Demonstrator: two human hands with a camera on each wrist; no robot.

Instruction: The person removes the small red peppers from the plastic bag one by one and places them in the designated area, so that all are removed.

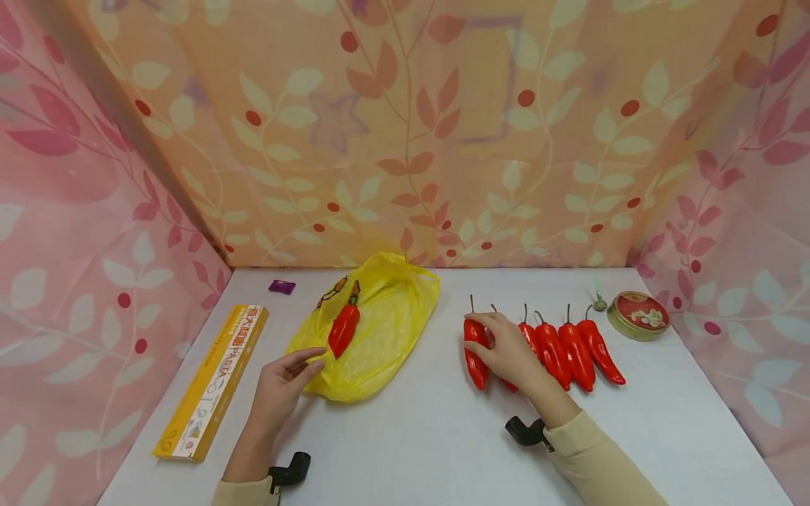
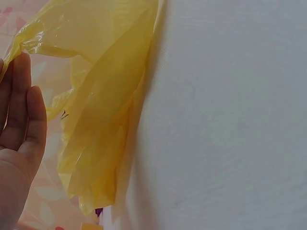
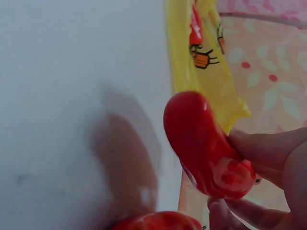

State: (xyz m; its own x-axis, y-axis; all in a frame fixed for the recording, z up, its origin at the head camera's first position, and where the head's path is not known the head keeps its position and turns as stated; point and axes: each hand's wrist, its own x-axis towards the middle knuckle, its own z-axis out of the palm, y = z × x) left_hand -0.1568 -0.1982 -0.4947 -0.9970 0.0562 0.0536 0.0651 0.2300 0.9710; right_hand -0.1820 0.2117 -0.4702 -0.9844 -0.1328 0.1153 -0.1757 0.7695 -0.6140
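Note:
A yellow plastic bag lies with its mouth spread and one red chili pepper in it. My left hand pinches the bag's near left edge between thumb and fingers; the left wrist view has the bag pulled up at the fingertips. Between thumb and fingers my right hand holds another red pepper by its sides, and a shadow falls on the table beside it. Several more red peppers lie in a row to the right, one partly hidden by that hand.
A yellow pasta box lies along the left side. Behind it is a small purple packet. At the right back stands a round tin, with a small green-and-white item next to it. Patterned cloth walls the white table on three sides.

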